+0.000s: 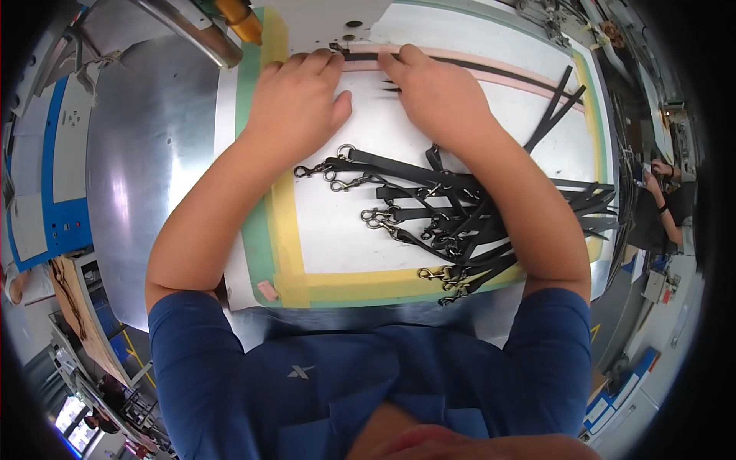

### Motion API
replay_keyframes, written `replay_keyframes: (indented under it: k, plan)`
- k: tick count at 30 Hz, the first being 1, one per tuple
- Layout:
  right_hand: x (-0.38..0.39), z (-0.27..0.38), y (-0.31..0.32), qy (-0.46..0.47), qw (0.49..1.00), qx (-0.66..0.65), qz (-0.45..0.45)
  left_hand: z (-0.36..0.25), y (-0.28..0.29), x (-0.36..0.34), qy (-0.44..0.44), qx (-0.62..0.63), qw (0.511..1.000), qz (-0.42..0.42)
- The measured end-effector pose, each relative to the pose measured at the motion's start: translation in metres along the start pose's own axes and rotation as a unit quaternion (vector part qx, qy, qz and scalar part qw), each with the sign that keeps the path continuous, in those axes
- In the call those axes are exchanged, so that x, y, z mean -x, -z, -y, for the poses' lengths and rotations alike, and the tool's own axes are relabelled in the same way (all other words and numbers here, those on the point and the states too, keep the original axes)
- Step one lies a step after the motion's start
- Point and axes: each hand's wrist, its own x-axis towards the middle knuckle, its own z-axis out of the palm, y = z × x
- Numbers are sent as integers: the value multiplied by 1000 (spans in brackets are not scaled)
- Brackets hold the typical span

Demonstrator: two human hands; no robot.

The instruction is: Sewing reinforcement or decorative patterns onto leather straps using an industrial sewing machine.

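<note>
A long black strap [521,74] lies in a pink-edged lane near the far side of a white board [360,123]. At the strap's left end is a small dark metal fitting, and the bent fingertips of my left hand [295,103] rest against it. That hand's thumb sticks out apart from its fingers. My right hand [441,96] has its thumb and forefinger closed on the strap, a little to the right of the fitting. Nearer to me, between my forearms, lies a loose pile of black straps [460,207] with metal snap hooks [379,218]. My right forearm covers part of the pile.
Yellow tape [287,245] and green tape [257,264] border the board. A metal cylinder [203,38] and a brass-coloured part [239,19] overhang its far left corner. Bare metal tabletop [146,153] extends left. A person's arm [667,211] shows far right.
</note>
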Motion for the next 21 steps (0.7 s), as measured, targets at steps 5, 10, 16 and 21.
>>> replay_keyframes:
  k: [5, 10, 16, 21]
  plan:
    - [0, 2, 4, 5, 1000, 10, 11, -3, -4, 0, 0, 1, 1000, -5]
    - [1, 1, 2, 22, 1000, 19, -2, -4, -12, 4, 3, 12, 999, -35]
    - [0, 0, 0, 31, 999, 33, -14, -5, -11, 5, 12, 24, 999, -40]
    - [-4, 0, -1, 28, 999, 29, -13, -3, -12, 4, 14, 24, 999, -44]
